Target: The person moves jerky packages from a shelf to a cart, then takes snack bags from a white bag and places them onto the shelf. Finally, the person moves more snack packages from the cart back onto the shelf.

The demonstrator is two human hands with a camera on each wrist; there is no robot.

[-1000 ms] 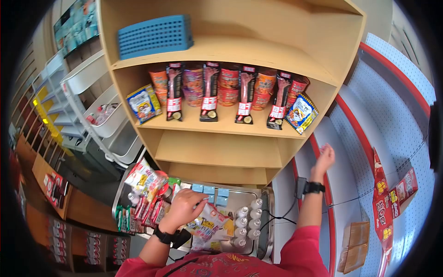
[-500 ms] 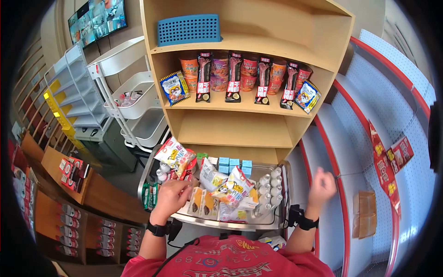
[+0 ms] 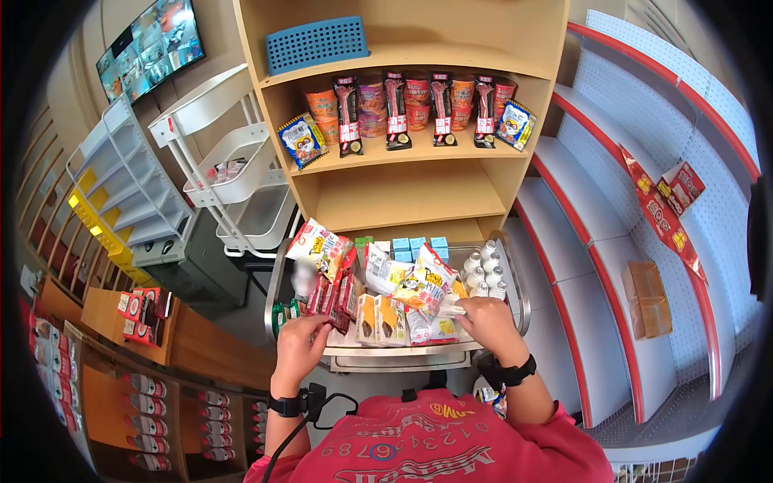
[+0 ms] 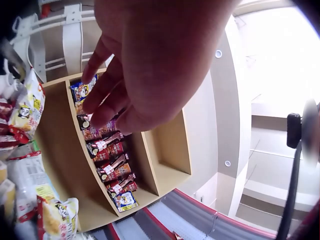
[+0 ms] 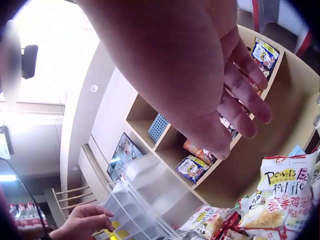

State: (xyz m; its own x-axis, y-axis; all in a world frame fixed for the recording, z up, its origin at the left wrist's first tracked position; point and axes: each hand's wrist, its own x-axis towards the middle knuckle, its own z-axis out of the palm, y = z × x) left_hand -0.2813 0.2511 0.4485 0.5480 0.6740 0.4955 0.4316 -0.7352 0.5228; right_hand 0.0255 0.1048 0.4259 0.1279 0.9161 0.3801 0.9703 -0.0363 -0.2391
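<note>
My left hand (image 3: 304, 344) hovers at the front left of a metal cart (image 3: 419, 351), beside dark red snack packets (image 3: 333, 299). In the left wrist view its fingers bend loosely with nothing between them. At the cart's front right is my right hand (image 3: 488, 324), fingertips close to a white snack bag (image 3: 427, 283) with a panda print. The right wrist view shows this hand (image 5: 200, 75) with fingers loosely extended and holding nothing. Yellow-and-white boxes (image 3: 378, 320) stand between the hands, and white-capped bottles (image 3: 485, 272) sit at the right.
Behind the cart rises a wooden shelf (image 3: 419, 189), with cup noodles (image 3: 370, 109), black packets (image 3: 397, 113) and blue snack bags (image 3: 303, 141) on one level. Above them sits a blue basket (image 3: 316, 46). A white trolley (image 3: 233, 161) stands left, red-edged shelving (image 3: 588, 201) right.
My right hand has come down from the right side to the cart's front right. My left hand has drawn back from over the goods to the front left. The head view has shifted.
</note>
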